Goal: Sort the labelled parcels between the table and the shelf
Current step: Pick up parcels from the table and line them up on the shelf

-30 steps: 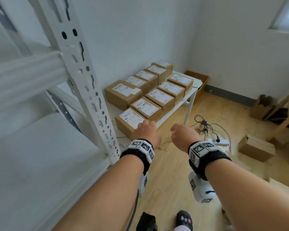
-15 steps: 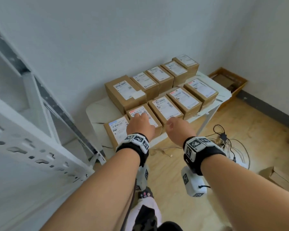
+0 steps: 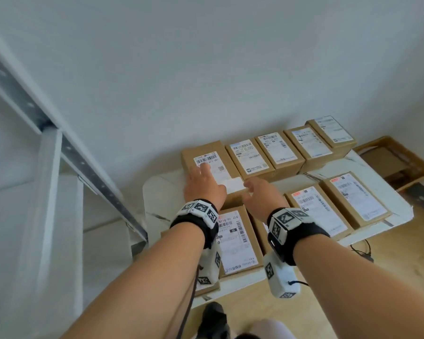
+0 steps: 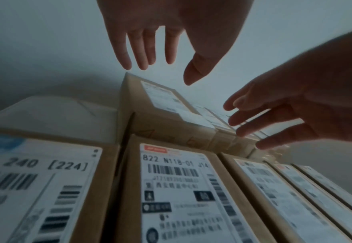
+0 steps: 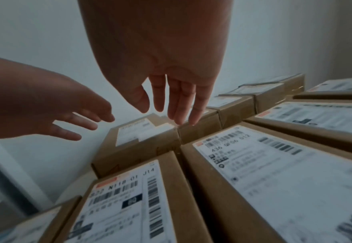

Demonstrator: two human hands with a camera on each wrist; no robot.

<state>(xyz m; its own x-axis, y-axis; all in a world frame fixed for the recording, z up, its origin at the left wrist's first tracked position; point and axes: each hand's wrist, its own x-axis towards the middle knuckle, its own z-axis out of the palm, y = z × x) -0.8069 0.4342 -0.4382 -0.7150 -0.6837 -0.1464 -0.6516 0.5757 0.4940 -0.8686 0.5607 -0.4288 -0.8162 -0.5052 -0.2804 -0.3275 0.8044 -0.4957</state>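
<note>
Standing at the back-left of the table [image 3: 157,192], the tallest parcel [image 3: 211,152] is the target; other parcels sit in rows beside and in front. Left hand [image 3: 203,184] and right hand [image 3: 260,194] hover above it, fingers spread, holding nothing. Recommended: seat palms on opposite side walls, lift straight up clear of neighbours, then turn toward the shelf [image 3: 59,216].

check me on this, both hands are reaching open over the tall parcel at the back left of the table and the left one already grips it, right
Not quite. Both hands do reach open over the tall parcel at the back left of the table, but the left hand does not grip it. The left wrist view shows its straight fingers hanging above the box with a gap. The right hand is also open.
</note>
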